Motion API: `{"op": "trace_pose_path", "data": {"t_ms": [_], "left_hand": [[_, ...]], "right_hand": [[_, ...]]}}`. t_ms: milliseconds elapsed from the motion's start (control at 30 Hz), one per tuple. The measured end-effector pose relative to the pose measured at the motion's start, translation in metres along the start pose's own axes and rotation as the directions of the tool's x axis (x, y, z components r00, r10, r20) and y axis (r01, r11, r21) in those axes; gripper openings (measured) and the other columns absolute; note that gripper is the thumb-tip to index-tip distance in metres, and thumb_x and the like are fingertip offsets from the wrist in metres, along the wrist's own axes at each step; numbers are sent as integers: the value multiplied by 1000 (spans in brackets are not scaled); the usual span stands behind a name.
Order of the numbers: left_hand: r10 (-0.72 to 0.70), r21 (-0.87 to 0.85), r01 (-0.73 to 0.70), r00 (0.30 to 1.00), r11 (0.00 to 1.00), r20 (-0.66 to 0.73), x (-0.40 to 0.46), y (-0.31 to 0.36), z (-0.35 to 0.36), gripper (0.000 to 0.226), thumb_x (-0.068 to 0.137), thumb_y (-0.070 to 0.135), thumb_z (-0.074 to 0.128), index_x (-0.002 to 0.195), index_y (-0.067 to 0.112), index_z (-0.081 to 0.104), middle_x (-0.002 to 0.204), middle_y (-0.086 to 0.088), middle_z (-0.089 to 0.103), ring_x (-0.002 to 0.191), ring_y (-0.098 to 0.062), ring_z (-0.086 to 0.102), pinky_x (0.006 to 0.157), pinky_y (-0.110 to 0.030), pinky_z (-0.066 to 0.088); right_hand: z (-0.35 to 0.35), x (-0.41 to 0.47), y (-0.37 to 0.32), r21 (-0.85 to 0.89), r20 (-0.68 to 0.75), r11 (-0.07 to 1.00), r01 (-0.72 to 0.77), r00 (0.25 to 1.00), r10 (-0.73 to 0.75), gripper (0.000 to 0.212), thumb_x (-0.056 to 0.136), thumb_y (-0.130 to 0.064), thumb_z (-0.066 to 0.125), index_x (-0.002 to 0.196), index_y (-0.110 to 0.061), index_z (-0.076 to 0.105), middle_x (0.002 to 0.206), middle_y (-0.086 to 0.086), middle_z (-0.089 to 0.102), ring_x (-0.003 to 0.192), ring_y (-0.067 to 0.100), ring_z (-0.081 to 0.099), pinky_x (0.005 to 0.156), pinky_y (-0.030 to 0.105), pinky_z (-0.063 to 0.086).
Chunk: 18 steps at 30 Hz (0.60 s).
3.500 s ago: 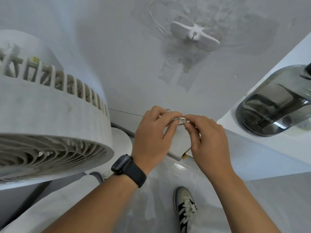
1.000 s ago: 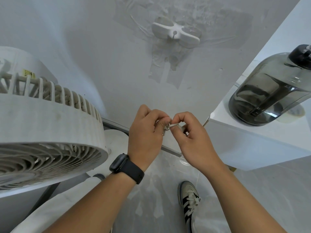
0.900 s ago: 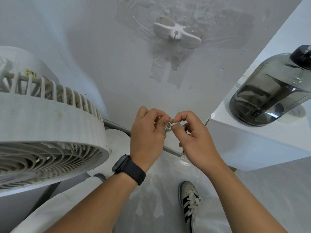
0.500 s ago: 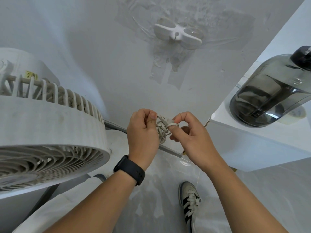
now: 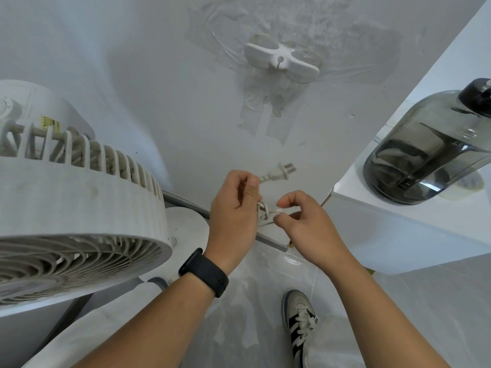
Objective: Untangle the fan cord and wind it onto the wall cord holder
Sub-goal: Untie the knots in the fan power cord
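Fan cord [image 5: 264, 211] sits knotted in a small tangle between both hands, low in front of the wall; plug [image 5: 279, 173] pokes out free above the left thumb. Left hand [image 5: 233, 208] curls its fingers around the bundle, right hand [image 5: 305, 221] pinches a loop at the knot. Cord looks light, thin, limp, probably a bit springy; best held right beside the knot, plug end fed back through. Wall cord holder [image 5: 281, 59] is well above, bare. Fan [image 5: 79, 208] at left, grey jug [image 5: 430, 155] on the shelf at right.
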<state>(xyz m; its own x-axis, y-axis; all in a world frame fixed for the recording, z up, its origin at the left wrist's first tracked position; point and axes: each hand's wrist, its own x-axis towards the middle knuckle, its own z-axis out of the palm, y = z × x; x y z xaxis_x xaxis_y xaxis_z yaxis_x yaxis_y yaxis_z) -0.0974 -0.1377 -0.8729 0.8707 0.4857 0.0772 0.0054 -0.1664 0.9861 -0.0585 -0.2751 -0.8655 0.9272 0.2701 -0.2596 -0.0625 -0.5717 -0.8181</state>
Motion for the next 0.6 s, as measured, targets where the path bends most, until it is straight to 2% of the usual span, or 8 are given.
{"op": "trace_pose_path", "data": {"t_ms": [67,100,200,300,433,500,600], "left_hand": [[44,9,-44,996,999,74,0,0,-1,16,105,29,56,96,19,64,80,8,64,68,-5,56,65,-25,48],[58,22,-61,993,998,102,0,0,-1,14,104,28,58,96,20,66,83,7,65,70,-6,56,66,-24,46],[64,28,-69,987,997,146,0,-2,0,13,103,29,61,97,22,69,89,4,68,77,-8,61,70,-25,47],[98,43,-104,988,994,121,2,-1,-1,8,100,29,65,97,26,72,95,8,67,90,-9,64,74,-18,47],[132,181,-140,990,973,57,3,-2,-3,12,98,29,67,109,34,70,108,19,61,108,-8,56,84,-13,41],[62,207,-56,998,977,-24,4,-7,-5,25,97,21,65,117,36,65,113,19,58,111,-11,53,85,-19,43],[-144,177,153,988,972,-63,8,-15,-4,38,93,17,64,124,38,58,122,12,53,118,-18,52,96,-34,48]], "right_hand": [[-1,-2,-5,94,10,994,46,999,-48,27,92,-20,66,112,-38,62,116,-19,61,99,1,60,85,32,54],[-1,-3,-8,183,13,980,78,997,-82,28,92,-18,67,113,-37,64,115,-17,64,101,2,61,87,33,54],[-3,-5,-12,435,-10,890,136,989,-146,19,95,-13,69,111,-22,71,105,-1,75,100,14,71,88,29,56],[-5,-7,-12,506,-40,845,174,983,-179,14,95,-13,69,109,-15,72,97,1,75,91,11,71,82,25,56],[-7,-5,-9,563,-92,811,156,988,-126,4,96,-19,69,98,-18,72,95,4,74,91,21,71,82,32,56],[-9,-1,-8,634,-154,759,147,986,-63,4,96,-14,70,99,-15,70,96,9,74,89,22,72,84,34,56],[-15,3,-10,764,-209,630,141,977,35,19,93,-3,70,108,-13,65,100,15,76,88,24,72,85,33,58]]}}
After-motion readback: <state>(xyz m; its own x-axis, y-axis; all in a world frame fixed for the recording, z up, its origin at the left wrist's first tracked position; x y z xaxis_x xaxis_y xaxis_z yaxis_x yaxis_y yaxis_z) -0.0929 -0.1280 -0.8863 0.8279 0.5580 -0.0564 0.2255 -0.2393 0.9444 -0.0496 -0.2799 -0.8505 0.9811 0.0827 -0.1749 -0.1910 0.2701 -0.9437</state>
